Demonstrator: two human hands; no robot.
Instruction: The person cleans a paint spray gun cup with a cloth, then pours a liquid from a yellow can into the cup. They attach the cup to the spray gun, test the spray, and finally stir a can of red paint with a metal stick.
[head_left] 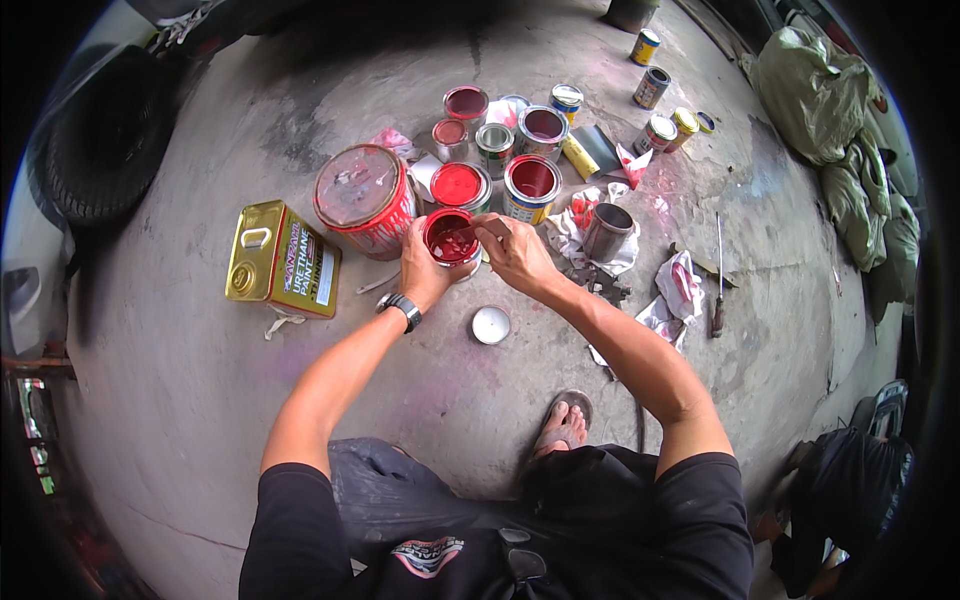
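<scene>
My left hand [425, 268] is wrapped round the side of a small paint can [450, 262] with dark red paint inside and smears on its inner wall. My right hand [517, 252] is at the can's right rim, fingers pinched together with their tips over the opening. What they pinch is hidden by the fingers. Just beyond stand a can of bright red paint [459, 184] and a taller can of dark red paint [532, 178]. A round metal lid [491, 325] lies on the floor nearer to me.
Left stand a large red-smeared bucket [366, 198] and a yellow rectangular thinner tin [283, 262]. Several more cans cluster behind. At right are a grey metal can [608, 232] on stained paper, a long screwdriver [718, 290] and covered bundles [812, 95]. A tyre [105, 135] stands far left; another person [845, 490] is lower right.
</scene>
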